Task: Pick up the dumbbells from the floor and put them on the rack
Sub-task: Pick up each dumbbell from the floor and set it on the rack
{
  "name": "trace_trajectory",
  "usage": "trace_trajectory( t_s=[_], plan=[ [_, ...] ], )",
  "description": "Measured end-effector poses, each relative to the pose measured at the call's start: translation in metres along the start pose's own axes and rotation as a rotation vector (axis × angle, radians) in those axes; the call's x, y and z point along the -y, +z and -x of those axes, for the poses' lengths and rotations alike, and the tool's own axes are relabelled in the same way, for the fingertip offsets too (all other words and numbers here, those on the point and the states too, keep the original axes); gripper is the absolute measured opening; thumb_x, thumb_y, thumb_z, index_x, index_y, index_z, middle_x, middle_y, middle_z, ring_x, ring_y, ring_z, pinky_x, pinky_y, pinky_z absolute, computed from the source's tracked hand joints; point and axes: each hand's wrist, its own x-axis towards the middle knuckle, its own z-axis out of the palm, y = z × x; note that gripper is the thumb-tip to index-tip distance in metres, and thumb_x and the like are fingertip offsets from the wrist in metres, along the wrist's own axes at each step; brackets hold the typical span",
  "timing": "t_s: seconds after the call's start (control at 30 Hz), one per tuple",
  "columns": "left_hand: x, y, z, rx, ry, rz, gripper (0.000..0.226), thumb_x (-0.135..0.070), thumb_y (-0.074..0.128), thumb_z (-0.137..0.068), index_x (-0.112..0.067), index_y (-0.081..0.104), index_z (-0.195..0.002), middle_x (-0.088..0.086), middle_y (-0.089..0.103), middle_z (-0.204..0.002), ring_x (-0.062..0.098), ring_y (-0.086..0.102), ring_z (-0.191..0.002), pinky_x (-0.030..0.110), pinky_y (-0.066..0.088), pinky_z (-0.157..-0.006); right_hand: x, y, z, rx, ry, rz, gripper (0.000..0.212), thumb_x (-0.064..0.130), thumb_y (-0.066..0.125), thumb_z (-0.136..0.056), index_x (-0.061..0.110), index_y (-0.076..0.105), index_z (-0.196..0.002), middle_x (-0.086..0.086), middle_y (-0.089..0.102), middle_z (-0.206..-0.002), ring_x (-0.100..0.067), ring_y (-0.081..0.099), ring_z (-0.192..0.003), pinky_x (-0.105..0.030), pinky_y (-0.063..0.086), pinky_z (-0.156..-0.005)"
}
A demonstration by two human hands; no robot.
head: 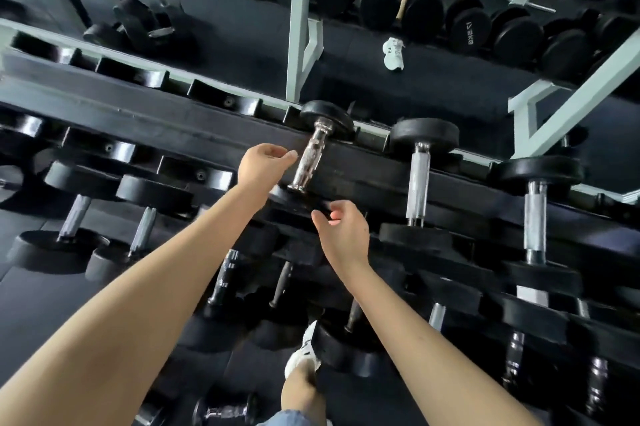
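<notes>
The near head of the chrome-handled dumbbell [310,155] is blurred and partly covered by the right hand [343,235]; whether the fingers grip it I cannot tell. Below this dumbbell, a white shoe [304,346] is half hidden behind a black weight, and both forearms are cut off by the picture's edges.

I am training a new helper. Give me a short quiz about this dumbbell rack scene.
1. True or false: the chrome-handled dumbbell lies on the floor.
2. What lies on the floor near the white shoe? A towel; B small dumbbell; C bottle.
3. Fill in: the ___ hand is beside the chrome handle.
Key: 1 false, it rests on the rack; 2 B; 3 left hand.
</notes>
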Motion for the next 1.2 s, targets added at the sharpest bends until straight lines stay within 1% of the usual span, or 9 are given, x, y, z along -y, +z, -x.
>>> trace_trajectory(
  t_s=[0.07, 0.23, 0.4, 0.5, 0.57, 0.77, 0.83, 0.93, 1.2],
  plan=[
    [0.013, -0.014, 0.035, -0.021, 0.01, 0.052, 0.013, -0.033, 0.07, -0.078, -0.025, 0.061, -0.073, -0.004, 0.063, -0.074, 0.018, 0.059, -0.072, 0.036, 0.053, -0.074, -0.011, -0.002, 0.03, 0.007, -0.035, 0.012, 0.039, 0.031, 0.062, -0.09, 0.009, 0.056, -0.122, -0.005, 0.061, -0.118, -0.012, 0.055, -0.099, -0.017, 0.032, -0.081],
    [0.068, -0.047, 0.136, -0.028, -0.042, 0.155, 0.013, -0.026, 0.066, -0.085, -0.019, 0.06, -0.075, 0.002, 0.061, -0.074, 0.013, 0.053, -0.059, 0.027, 0.048, -0.06, -0.049, 0.01, 0.113, 0.093, -0.058, 0.059, 0.035, 0.03, 0.063, -0.089, 0.01, 0.057, -0.117, -0.004, 0.063, -0.111, -0.02, 0.058, -0.105, -0.024, 0.039, -0.084],
    [0.141, -0.081, 0.216, -0.06, -0.211, 0.192, 0.015, -0.026, 0.063, -0.087, -0.011, 0.064, -0.091, 0.003, 0.064, -0.076, 0.013, 0.057, -0.062, 0.027, 0.054, -0.064, -0.092, 0.05, 0.187, 0.27, -0.033, 0.146, 0.033, 0.031, 0.062, -0.089, 0.01, 0.058, -0.114, -0.005, 0.064, -0.105, -0.023, 0.06, -0.102, -0.03, 0.043, -0.084],
    [0.187, -0.1, 0.248, -0.089, -0.309, 0.223, 0.012, -0.026, 0.061, -0.087, -0.016, 0.064, -0.082, 0.005, 0.066, -0.077, 0.016, 0.059, -0.064, 0.031, 0.056, -0.068, -0.12, 0.085, 0.22, 0.416, -0.03, 0.251, 0.035, 0.03, 0.061, -0.089, 0.009, 0.057, -0.117, -0.006, 0.065, -0.111, -0.024, 0.059, -0.106, -0.03, 0.042, -0.087],
    [0.22, -0.111, 0.262, -0.118, -0.377, 0.235, 0.013, -0.025, 0.061, -0.087, -0.015, 0.063, -0.08, 0.006, 0.066, -0.076, 0.017, 0.058, -0.062, 0.03, 0.055, -0.063, -0.139, 0.112, 0.236, 0.49, -0.026, 0.32, 0.035, 0.03, 0.061, -0.089, 0.009, 0.057, -0.117, -0.007, 0.065, -0.111, -0.024, 0.059, -0.108, -0.03, 0.041, -0.089],
    [0.345, -0.137, 0.279, -0.211, -0.59, 0.328, 0.02, -0.029, 0.059, -0.089, -0.01, 0.064, -0.087, 0.004, 0.064, -0.07, 0.015, 0.055, -0.054, 0.021, 0.042, -0.047, -0.197, 0.205, 0.259, 0.68, -0.012, 0.528, 0.039, 0.037, 0.06, -0.088, 0.016, 0.056, -0.121, -0.001, 0.063, -0.116, -0.023, 0.06, -0.108, -0.029, 0.044, -0.086],
    [0.395, -0.141, 0.277, -0.234, -0.669, 0.383, 0.021, -0.03, 0.058, -0.089, -0.011, 0.063, -0.084, 0.003, 0.063, -0.067, 0.015, 0.055, -0.054, 0.018, 0.039, -0.043, -0.221, 0.241, 0.256, 0.711, -0.011, 0.597, 0.039, 0.041, 0.06, -0.088, 0.018, 0.056, -0.119, 0.0, 0.063, -0.115, -0.023, 0.06, -0.107, -0.031, 0.045, -0.086],
    [0.474, -0.141, 0.265, -0.248, -0.785, 0.456, 0.025, -0.031, 0.054, -0.093, -0.014, 0.059, -0.076, 0.003, 0.06, -0.065, 0.015, 0.053, -0.053, 0.015, 0.036, -0.038, -0.264, 0.3, 0.247, 0.733, -0.016, 0.714, 0.043, 0.046, 0.059, -0.088, 0.02, 0.053, -0.122, 0.001, 0.061, -0.12, -0.022, 0.058, -0.111, -0.034, 0.047, -0.09],
    [0.697, -0.09, 0.2, -0.197, -1.107, 0.572, 0.027, -0.033, 0.052, -0.093, -0.012, 0.054, -0.076, 0.005, 0.054, -0.065, 0.014, 0.047, -0.05, 0.015, 0.037, -0.037, -0.42, 0.454, 0.187, 0.709, -0.009, 0.902, 0.049, 0.051, 0.062, -0.084, 0.02, 0.055, -0.121, -0.001, 0.063, -0.12, -0.024, 0.055, -0.114, -0.036, 0.043, -0.095]
  ],
)
